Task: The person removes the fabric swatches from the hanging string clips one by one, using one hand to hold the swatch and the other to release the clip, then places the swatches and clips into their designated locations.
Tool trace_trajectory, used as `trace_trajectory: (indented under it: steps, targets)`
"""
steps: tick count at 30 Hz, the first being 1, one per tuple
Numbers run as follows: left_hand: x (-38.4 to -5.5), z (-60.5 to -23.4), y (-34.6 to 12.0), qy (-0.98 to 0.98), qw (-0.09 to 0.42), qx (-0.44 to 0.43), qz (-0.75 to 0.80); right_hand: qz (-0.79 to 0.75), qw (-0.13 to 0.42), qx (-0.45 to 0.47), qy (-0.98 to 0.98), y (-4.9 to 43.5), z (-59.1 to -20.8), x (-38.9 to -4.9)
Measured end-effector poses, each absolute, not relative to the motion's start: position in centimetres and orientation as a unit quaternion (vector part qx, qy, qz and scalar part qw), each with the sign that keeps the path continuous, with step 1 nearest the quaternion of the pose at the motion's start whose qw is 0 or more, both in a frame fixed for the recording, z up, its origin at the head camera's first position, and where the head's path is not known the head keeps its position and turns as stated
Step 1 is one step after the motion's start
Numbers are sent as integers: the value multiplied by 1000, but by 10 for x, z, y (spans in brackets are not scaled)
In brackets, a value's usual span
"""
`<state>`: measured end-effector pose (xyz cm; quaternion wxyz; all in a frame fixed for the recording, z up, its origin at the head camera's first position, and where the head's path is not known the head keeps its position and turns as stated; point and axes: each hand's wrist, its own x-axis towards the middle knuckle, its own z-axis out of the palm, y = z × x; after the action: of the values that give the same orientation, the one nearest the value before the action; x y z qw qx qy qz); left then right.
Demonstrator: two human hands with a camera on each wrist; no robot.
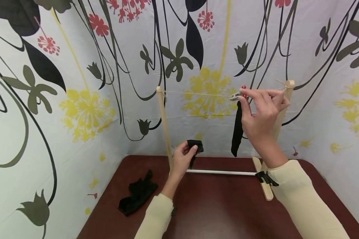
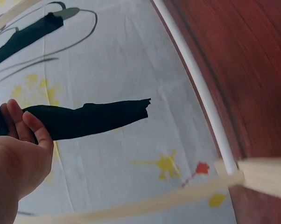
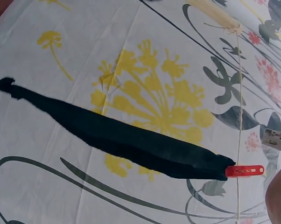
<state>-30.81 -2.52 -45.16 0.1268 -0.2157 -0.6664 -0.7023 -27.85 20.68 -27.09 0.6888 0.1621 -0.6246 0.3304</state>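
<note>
My left hand (image 1: 183, 157) pinches a piece of black cloth (image 1: 195, 145) between thumb and fingers, below the string (image 1: 197, 94). In the left wrist view the cloth (image 2: 94, 119) trails from the fingers as a long strip with a ragged end. Beside the string, my right hand (image 1: 261, 111) pinches a silver clothespin (image 3: 277, 140) by its end. Right by it, a red clothespin (image 3: 245, 171) clips another black cloth strip (image 3: 145, 144) to the string; this strip hangs down, narrowing at its lower end. The right fingers partly cover the red clothespin in the head view.
The string runs between a left wooden post (image 1: 164, 122) and a right wooden post (image 1: 288, 88). A white rod (image 1: 224, 172) joins the stand low down, near a wooden foot (image 1: 266, 189). Bunched black cloth (image 1: 139, 192) lies on the dark red table (image 1: 221, 205). Patterned fabric hangs behind.
</note>
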Motion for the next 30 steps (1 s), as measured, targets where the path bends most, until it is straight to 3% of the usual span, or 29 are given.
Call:
trace_trajectory:
  steps: [11, 18, 24, 30]
  targets:
    - [-297, -457, -88, -666, 156, -148, -714, 322, 676, 241, -617, 219, -281, -258]
    - [-289, -462, -128, -669, 164, -124, -714, 293, 672, 269, -624, 234, -311, -245]
    - [-289, -468, -161, -688, 133, -109, -705, 254, 642, 283, -666, 269, -347, -237]
    - [-284, -488, -204, -719, 56, -82, -688, 224, 579, 290, -728, 320, -388, -224]
